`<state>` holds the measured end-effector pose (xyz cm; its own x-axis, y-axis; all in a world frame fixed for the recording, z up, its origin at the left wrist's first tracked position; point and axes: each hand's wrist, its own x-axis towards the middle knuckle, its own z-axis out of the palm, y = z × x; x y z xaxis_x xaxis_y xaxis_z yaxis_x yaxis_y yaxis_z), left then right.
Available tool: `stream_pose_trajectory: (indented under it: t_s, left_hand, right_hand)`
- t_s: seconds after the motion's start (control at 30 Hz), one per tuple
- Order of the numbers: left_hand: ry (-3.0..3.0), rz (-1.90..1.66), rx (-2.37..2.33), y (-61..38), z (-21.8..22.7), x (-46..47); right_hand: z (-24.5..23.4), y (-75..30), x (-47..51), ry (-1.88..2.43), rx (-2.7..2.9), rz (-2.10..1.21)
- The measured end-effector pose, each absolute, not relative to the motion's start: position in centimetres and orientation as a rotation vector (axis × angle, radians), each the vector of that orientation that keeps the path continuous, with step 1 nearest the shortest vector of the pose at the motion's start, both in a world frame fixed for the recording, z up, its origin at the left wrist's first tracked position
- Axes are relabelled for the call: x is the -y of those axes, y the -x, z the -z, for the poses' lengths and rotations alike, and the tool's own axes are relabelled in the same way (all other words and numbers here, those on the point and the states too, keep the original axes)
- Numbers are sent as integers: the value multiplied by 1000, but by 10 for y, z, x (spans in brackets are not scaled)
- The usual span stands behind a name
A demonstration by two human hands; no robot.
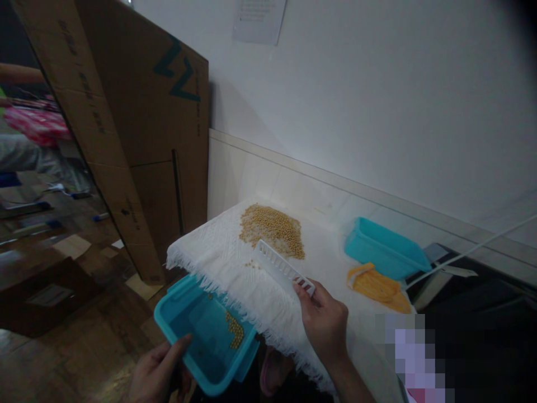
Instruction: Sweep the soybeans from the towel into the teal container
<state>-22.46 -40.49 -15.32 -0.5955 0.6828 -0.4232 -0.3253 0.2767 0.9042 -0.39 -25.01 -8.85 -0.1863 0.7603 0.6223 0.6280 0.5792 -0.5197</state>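
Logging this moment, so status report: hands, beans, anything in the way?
Left hand gripping lower blue bin; right hand holding white slotted strip. Beans heaped on white cloth, some in bin. Cloth's fringe overhangs bin.

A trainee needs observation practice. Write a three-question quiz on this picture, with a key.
1. True or false: round tan beans lie both on the white fringed cloth and in the turquoise rectangular plastic tub held by the left hand.
2. The right hand holds: (A) a wooden spoon, (B) a white slotted plastic piece, (C) a glass jar.
3. How many turquoise tubs show altogether?

Key: 1 true; 2 B; 3 two, the other tub being beside crumpled orange-yellow fabric.
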Motion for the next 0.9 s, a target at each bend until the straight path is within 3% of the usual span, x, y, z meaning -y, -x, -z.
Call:
stream_pose_trajectory:
  t_s: [0.9]
  left_hand:
    - [-332,-1462,-1693,225,155,404]
  right_hand:
    - [85,-3,247,1028,1931,-275]
